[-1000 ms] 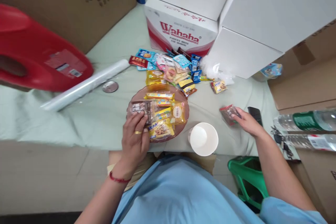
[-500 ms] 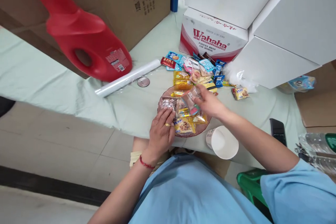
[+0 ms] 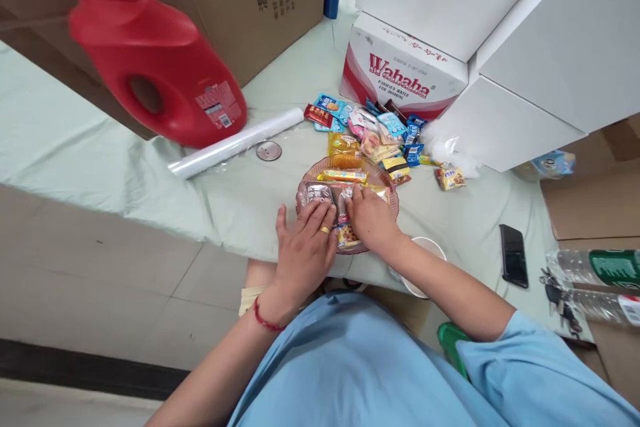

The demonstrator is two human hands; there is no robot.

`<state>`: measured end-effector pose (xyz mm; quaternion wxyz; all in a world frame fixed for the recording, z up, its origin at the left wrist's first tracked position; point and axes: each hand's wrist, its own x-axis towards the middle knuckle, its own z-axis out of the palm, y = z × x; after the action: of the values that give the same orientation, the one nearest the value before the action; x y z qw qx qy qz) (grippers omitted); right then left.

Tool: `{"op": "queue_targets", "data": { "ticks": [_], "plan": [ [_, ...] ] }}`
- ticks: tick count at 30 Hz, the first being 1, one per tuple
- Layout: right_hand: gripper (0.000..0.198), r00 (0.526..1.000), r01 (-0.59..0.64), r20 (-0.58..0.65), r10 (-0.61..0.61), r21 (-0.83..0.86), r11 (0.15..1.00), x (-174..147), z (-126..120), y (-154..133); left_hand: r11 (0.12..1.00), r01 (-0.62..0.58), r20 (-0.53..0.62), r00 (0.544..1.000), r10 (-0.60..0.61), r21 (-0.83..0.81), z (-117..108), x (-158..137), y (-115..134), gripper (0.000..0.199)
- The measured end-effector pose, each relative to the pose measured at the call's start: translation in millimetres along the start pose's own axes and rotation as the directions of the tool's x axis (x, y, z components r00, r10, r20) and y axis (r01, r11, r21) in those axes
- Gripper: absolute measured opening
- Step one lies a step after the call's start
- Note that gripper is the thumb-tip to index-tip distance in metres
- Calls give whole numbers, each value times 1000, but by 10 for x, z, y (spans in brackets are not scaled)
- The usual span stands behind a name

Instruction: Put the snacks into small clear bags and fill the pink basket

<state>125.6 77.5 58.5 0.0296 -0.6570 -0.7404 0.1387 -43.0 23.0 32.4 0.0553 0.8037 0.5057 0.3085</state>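
A pinkish see-through plate [image 3: 383, 172] holds several wrapped snacks in front of me. My left hand [image 3: 304, 250], wearing a ring, lies over its left side. The fingers are stretched out flat on a dark brown snack packet [image 3: 316, 193]. My right hand [image 3: 374, 220] reaches into the middle of the plate, its bent fingers on a clear-wrapped snack packet [image 3: 343, 199]; the palm hides part of the contents. Behind the hands lies a long yellow snack packet [image 3: 344, 175]. A yellow cookie packet [image 3: 347, 236] shows between the hands.
Loose snacks [image 3: 373, 130] are heaped behind the plate, before a Wahaha box [image 3: 405, 70]. A plastic-film roll [image 3: 240, 143] and red jug [image 3: 160, 60] stand left. Beneath my right forearm is a paper cup [image 3: 431, 247]; a phone [image 3: 513, 255] and bottles [image 3: 593, 268] lie right.
My right hand has lowered the clear-wrapped packet into the plate, moving left and down toward my left hand. The left hand stays on the dark packet, its thumb now spread. The view has shifted slightly.
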Motion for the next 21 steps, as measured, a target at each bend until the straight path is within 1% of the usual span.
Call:
{"op": "queue_targets", "data": {
  "ticks": [2, 4, 6, 8, 10, 12, 13, 15, 16, 17, 18, 19, 20, 21],
  "plan": [
    [45, 1000, -9, 0, 9, -4, 1000, -9, 1, -24, 999, -34, -43, 998, 35, 19, -89, 92, 55, 43],
    [45, 1000, 15, -9, -15, -2, 1000, -23, 26, -27, 995, -98, -72, 993, 98, 11, -120, 178, 83, 46],
    [47, 997, 82, -19, -81, 13, 997, -36, 53, -14, 988, -152, -31, 988, 152, -15, -84, 241, 73, 48],
    [57, 990, 143, -22, -142, 56, 988, -48, 41, 9, 986, -163, 41, 986, 164, -29, -2, 273, 34, 48],
    [62, 985, 173, -16, -172, 140, 975, -65, -53, 57, 987, -159, 83, 984, 160, -24, 87, 277, -16, 45],
    [56, 976, 216, -26, -216, 243, 946, -88, -249, 175, 987, -161, 96, 982, 162, -19, 148, 267, -54, 43],
    [53, 969, 248, -51, -243, 285, 926, -97, -379, 279, 987, -161, 96, 982, 162, -19, 165, 261, -64, 43],
    [47, 956, 292, -125, -266, 324, 900, -93, -672, 603, 988, -154, 88, 984, 155, -23, 176, 256, -68, 43],
    [45, 959, 277, -150, -240, 320, 906, -72, -819, 825, 988, -150, 84, 985, 151, -25, 176, 256, -65, 44],
    [43, 973, 216, -144, -179, 307, 927, -35, -955, 1081, 989, -146, 79, 986, 148, -26, 174, 257, -60, 44],
    [41, 989, 118, -116, -90, 262, 958, 19, -1073, 1361, 989, -145, 75, 986, 146, -26, 173, 260, -55, 44],
    [39, 997, -6, -74, 19, 168, 986, 89, -1167, 1651, 989, -144, 76, 986, 146, -23, 173, 263, -52, 44],
    [38, 991, -129, -19, 130, 33, 991, 169, -1235, 1936, 989, -145, 79, 986, 146, -18, 174, 266, -49, 43],
    [39, 973, -221, 36, 226, -108, 969, 254, -1273, 2203, 989, -146, 83, 986, 146, -12, 176, 270, -48, 42]
  ]
}}
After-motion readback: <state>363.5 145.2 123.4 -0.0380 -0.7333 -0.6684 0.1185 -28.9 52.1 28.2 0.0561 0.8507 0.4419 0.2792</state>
